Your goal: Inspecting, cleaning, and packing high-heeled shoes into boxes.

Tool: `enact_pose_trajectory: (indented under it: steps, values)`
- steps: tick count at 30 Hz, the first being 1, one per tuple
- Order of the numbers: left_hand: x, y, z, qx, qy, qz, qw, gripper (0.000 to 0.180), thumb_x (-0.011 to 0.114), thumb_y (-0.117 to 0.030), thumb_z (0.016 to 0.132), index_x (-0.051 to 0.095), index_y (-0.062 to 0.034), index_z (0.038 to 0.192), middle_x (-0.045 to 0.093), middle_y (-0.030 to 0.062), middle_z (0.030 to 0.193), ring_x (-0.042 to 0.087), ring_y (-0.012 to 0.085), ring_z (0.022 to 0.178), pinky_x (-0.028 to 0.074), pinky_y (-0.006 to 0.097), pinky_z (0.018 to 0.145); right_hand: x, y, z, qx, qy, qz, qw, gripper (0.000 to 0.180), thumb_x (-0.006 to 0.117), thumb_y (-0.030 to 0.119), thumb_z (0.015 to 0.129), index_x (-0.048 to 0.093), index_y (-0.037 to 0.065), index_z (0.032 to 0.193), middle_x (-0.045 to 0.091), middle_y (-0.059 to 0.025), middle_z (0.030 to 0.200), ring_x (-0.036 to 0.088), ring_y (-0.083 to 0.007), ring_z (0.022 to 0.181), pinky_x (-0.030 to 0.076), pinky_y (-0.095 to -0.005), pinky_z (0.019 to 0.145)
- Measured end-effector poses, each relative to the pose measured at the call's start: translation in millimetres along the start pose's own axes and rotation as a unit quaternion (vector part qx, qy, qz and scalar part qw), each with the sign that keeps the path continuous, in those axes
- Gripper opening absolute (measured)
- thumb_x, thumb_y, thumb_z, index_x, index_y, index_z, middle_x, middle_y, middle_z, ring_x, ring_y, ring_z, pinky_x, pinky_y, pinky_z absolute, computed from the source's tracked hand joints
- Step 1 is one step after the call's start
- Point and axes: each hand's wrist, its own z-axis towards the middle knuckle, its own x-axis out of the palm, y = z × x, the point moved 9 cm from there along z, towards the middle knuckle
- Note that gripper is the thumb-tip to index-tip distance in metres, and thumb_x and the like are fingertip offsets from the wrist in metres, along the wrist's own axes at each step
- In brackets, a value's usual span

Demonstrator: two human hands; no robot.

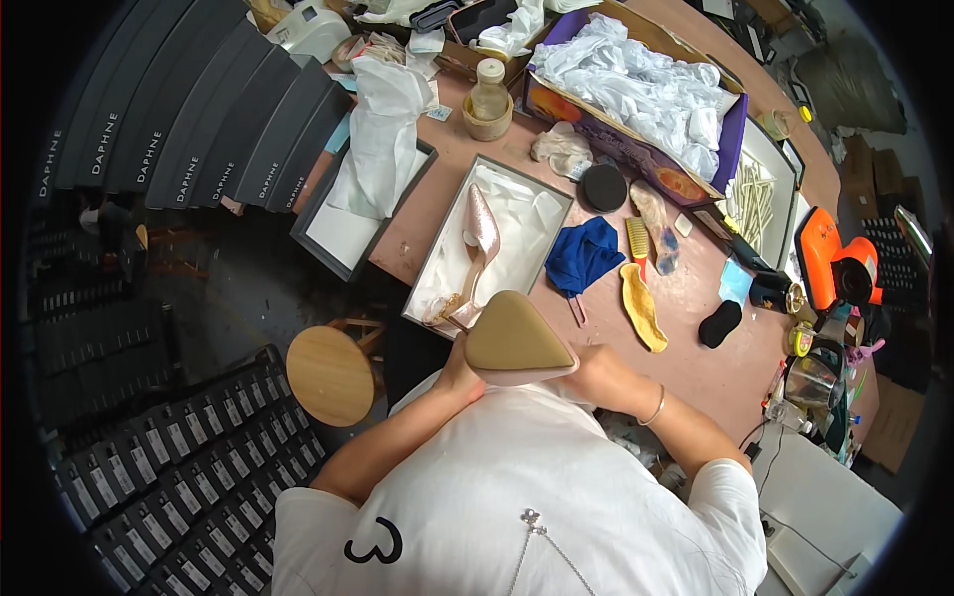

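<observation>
A pointed shoe (519,336), its tan sole turned up toward me, is held close in front of my chest. My left hand (461,375) is closed on its left side, with most fingers hidden beneath it. At the right edge of the shoe, my right hand (608,379) is closed with curled fingers, partly hidden behind it. Just beyond lies the other shoe, a pink glittery pointed high heel (483,226), on white tissue paper (527,211) inside a grey-rimmed shoe box (564,191).
A dark box lid (343,263) with crumpled paper sits left of the box. To the right lie a blue cloth (584,256), a yellow cloth (644,308), a brush (637,240) and a round black tin (603,187). Stacked dark shoe boxes (179,119) and a wooden stool (330,375) stand left.
</observation>
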Motion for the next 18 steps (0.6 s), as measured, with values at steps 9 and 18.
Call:
enact_pose_trajectory:
  steps: [9, 18]
  values:
    - [-5, 2, 2, 0.003, -0.069, 0.107, 0.992, 0.035, 0.044, -0.025, 0.098, 0.044, -0.01, 0.129, 0.056, 0.0065, 0.117, 0.056, 0.017, 0.108, 0.048, 0.034, 0.093, 21, 7, 10, -0.069, -0.08, -0.035, 0.994, 0.025, 0.061, 0.017, 0.077, 0.06, 0.007, 0.099, 0.06, -0.0092, 0.081, 0.062, -0.0261, 0.069, 0.051, -0.036, 0.058]
    - [25, -11, -2, 0.057, 0.064, 0.188, 0.978, 0.039, 0.044, -0.024, 0.098, 0.04, -0.0083, 0.134, 0.052, 0.0069, 0.123, 0.054, 0.0174, 0.111, 0.047, 0.034, 0.094, 14, 1, 11, -0.038, -0.123, 0.019, 0.991, 0.015, 0.06, 0.013, 0.074, 0.061, 0.006, 0.088, 0.06, -0.0107, 0.075, 0.062, -0.029, 0.066, 0.05, -0.0375, 0.055]
